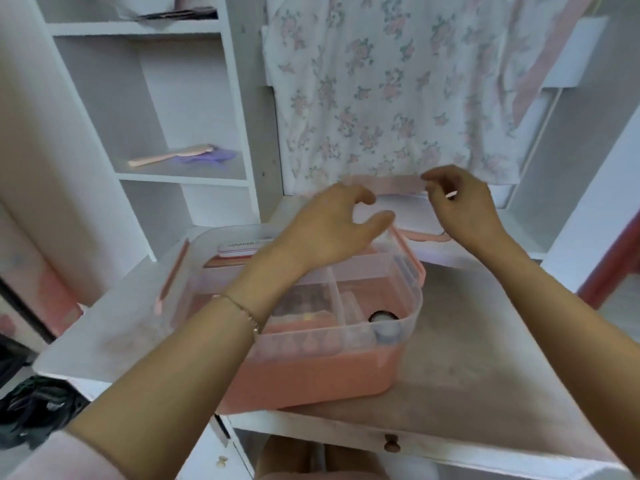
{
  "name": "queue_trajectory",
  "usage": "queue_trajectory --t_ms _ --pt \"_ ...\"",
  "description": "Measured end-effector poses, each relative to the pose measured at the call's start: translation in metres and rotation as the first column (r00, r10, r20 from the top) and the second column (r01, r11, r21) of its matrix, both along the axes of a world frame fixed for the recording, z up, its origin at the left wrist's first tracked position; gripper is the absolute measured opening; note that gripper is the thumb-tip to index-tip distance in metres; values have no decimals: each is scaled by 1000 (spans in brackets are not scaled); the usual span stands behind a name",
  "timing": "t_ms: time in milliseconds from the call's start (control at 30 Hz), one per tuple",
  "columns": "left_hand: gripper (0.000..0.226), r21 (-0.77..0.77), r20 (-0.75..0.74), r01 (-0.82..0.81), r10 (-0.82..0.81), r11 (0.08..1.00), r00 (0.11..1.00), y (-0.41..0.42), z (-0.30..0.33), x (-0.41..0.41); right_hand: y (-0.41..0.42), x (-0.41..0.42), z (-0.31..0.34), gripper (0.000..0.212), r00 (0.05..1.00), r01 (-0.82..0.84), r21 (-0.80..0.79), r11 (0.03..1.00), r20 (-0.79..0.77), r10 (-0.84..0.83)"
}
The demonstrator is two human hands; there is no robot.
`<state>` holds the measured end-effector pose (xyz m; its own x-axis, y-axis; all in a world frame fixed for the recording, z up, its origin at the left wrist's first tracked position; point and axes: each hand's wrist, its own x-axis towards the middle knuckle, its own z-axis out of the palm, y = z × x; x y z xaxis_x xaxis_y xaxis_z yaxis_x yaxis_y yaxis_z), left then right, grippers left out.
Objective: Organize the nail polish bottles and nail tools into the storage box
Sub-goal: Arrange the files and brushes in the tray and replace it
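The storage box (322, 379) has a pink base and stands on the white desk (485, 358). A clear divided tray (367, 275) sits in its top. In the tray lie a white nail buffer (242, 244) and a round dark-rimmed jar (382, 317). Bottle caps (304, 342) show blurred through the tray wall. The clear lid (401, 211), with pink rim and pink handle (429, 236), stands tilted behind the box. My left hand (332, 226) curls over the lid's left part, thumb in front. My right hand (460, 206) has its fingers curled at the rim's right end.
White shelves rise at the left, one holding a pink brush (169, 155) and a purple item (211, 155). A floral cloth (398, 91) hangs behind the desk. A drawer knob (391, 445) sits under the desk's front edge. Dark items (31, 403) lie lower left.
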<state>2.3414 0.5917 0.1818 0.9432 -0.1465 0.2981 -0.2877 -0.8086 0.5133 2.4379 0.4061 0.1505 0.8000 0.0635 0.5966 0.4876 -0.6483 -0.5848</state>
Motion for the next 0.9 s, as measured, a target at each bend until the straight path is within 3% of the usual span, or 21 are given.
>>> queue_trajectory --t_ms 100,167,300,433,533,667,767,900 --pt "55 85 -44 79 -76 993 996 -29 -8 25 -17 38 -20 29 984 -61 -247 967 -176 17" --pt "62 151 -86 101 -89 983 992 -39 -15 39 -22 55 -29 41 948 -170 -328 929 -312 63" --pt "62 288 -182 108 -57 952 982 -32 -33 57 -28 73 -43 58 823 -347 -306 887 -552 132" --pt "55 226 -181 98 -57 969 982 -24 -46 60 -41 86 -41 59 737 -426 -248 870 -653 174" --pt "63 214 -190 101 -60 971 980 -23 -49 60 -42 90 -37 63 763 -422 -356 834 -636 115" --pt "66 233 -182 106 -63 967 981 -19 -50 62 -39 87 -36 47 831 -409 -466 785 -545 109" --pt "64 232 -182 111 -69 966 981 -19 -50 62 -38 88 -34 30 864 -388 -416 822 -475 168" --pt "60 239 -161 127 -90 963 983 -18 -50 57 -32 93 -34 23 944 -280 -357 891 -271 188"
